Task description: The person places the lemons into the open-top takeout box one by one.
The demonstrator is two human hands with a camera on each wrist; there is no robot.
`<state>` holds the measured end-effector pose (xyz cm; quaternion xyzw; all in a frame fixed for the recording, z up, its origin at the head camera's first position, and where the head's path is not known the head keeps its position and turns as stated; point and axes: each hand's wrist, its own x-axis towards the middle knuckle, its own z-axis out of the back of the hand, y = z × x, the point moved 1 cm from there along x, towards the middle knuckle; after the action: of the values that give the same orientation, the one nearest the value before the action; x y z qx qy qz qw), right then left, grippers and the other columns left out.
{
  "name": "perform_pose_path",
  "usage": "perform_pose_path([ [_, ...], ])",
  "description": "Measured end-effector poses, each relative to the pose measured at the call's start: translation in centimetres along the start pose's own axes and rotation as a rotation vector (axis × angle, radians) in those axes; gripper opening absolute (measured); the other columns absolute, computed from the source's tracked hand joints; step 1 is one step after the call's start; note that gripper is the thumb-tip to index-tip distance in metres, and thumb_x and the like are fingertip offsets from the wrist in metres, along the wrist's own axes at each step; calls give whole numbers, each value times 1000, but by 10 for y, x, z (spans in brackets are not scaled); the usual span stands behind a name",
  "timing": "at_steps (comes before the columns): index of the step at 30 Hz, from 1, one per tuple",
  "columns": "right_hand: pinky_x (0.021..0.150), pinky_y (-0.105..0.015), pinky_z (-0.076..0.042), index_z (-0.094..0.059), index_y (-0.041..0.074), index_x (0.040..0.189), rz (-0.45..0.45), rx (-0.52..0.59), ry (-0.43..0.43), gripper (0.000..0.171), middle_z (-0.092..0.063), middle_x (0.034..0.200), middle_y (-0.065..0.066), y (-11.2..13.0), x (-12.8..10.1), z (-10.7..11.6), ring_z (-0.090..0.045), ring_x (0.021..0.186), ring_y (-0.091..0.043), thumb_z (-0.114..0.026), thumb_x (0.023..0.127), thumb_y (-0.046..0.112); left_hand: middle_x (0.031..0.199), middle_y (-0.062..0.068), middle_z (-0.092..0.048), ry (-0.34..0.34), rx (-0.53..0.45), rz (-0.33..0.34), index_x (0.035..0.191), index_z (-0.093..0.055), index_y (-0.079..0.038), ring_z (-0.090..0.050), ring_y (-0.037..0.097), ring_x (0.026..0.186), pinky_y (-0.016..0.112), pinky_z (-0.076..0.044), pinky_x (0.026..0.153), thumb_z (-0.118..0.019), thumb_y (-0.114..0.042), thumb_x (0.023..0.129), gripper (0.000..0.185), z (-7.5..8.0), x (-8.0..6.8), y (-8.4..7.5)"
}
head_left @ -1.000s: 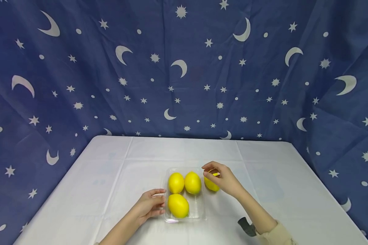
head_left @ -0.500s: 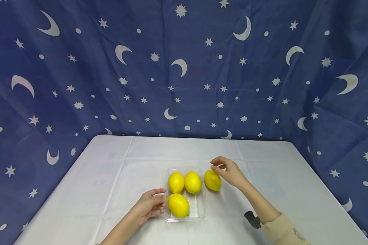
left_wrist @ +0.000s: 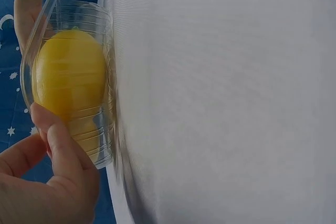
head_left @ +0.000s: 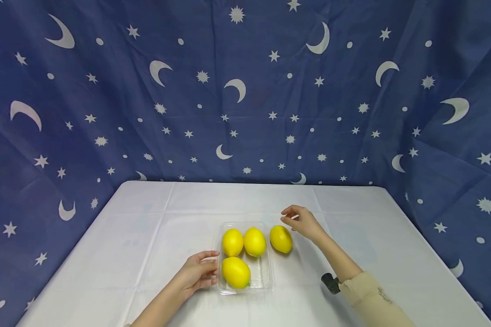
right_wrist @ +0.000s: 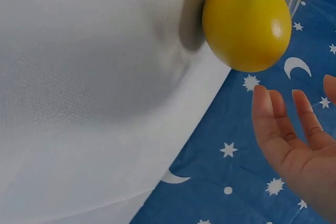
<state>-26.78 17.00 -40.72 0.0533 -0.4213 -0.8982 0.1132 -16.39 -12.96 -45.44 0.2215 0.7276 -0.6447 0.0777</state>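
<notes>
Three yellow lemons sit in a clear plastic box [head_left: 263,278]: two side by side at the back and one lemon [head_left: 236,273] at the front left. My left hand [head_left: 197,273] is at the box's left side, its fingertips touching the rim; the left wrist view shows the fingers [left_wrist: 62,145] against the clear wall. A further lemon [head_left: 281,239] lies on the table just right of the box. Behind and to the right of it, my right hand [head_left: 304,222] hovers with loosely bent fingers. In the right wrist view a gap shows between those fingertips and the lemon [right_wrist: 247,24].
A white cloth covers the table [head_left: 106,272]. Behind it and along both sides hangs a blue curtain [head_left: 262,91] with moons and stars. A small dark device [head_left: 330,283] is at the right wrist by the beige sleeve [head_left: 372,295].
My right hand has lifted off the lemon beside the box and drawn back to the right. The left hand has stayed at the box, and the lemons have kept their places.
</notes>
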Motion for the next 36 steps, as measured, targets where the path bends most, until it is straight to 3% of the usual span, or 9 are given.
perform_pose_path([
  [5,68,-32,-58,-59,-1,114,-80,-31,71,31,-61,100,-15,-1,9,-5,-58,84,-23,-62,90,18,80,-2,-58,-33,21,-11,130,-41,4,-58,8,70,22,-58,66,-60,-8,89,47,0,1,-3],
  [11,67,-32,-57,-58,0,117,-157,-58,176,37,-59,100,-14,-4,11,-13,-54,82,-21,-66,88,22,81,-2,-58,-30,10,3,132,-40,5,-58,8,70,22,-58,66,-60,-8,90,48,1,0,-1],
  [16,59,-27,-53,-59,3,117,-190,-88,195,37,-58,104,-15,-6,9,-16,-53,77,-20,-67,87,23,82,-1,-58,-23,1,1,132,-41,4,-58,8,71,22,-58,66,-60,-8,90,48,0,1,0],
  [23,57,-28,-54,-59,7,119,-224,-96,241,39,-55,112,-17,-10,5,-20,-52,67,-19,-68,86,26,82,-2,-58,-15,2,10,131,-41,4,-58,8,71,22,-58,67,-60,-8,90,47,0,-1,1],
  [36,59,-27,-55,-59,7,117,-214,-68,232,36,-54,110,-16,-13,4,-21,-53,74,-20,-70,85,20,81,-2,-58,-11,-20,5,131,-41,3,-58,7,69,22,-58,65,-60,-7,90,47,0,0,1],
])
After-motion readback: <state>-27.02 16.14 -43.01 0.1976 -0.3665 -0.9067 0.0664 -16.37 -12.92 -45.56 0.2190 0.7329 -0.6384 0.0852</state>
